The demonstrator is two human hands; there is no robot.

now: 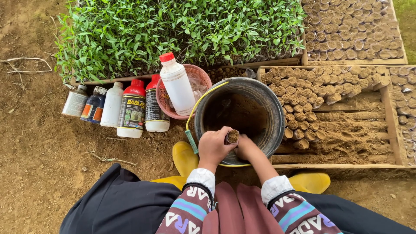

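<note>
From the head camera, your left hand (213,145) is clamped around a small soil-filled tube (232,137), holding it upright over the near rim of the black bucket (260,93). Your right hand (246,148) sits just beside the tube, fingers curled and dipped inside the bucket; you cannot tell whether it grips anything. The bucket holds brown soil, and its yellow handle (203,97) arcs over the left edge. Touching the bucket's right side is a wooden crate (392,125), with filled tubes (303,91) packed along its far and left sides and bare soil open across its near half. To the left, a pink basket (199,76) carries a white bottle (177,82), and a row of bottles (117,106) stands on the ground against the seedling tray (173,30). Your yellow boots (184,156) flank the bucket's near edge. The dirt to the left lies open.
</note>
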